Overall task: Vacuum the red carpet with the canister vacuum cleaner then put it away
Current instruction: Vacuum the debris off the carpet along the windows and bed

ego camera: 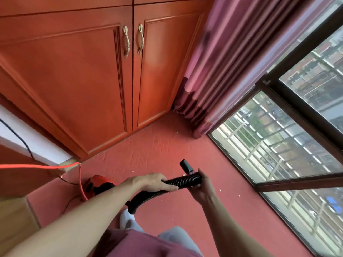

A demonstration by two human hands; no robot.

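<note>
I'm curling my left hand [155,182] and right hand [203,184] round the hose [185,179], its nozzle [186,165] raised above the carpet [163,149]. The canister [97,181] is sitting there to the left. I'm planning to lower the nozzle flat and sweep toward the scraps [176,132].

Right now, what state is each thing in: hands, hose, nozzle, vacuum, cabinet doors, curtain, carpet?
left hand, grips the hose.
right hand, holds the hose end by the nozzle.
hose, bent, held up between both hands.
nozzle, raised off the carpet.
vacuum, on the carpet, partly hidden.
cabinet doors, shut.
curtain, gathered in the corner.
carpet, pale scraps scattered on it.
</note>
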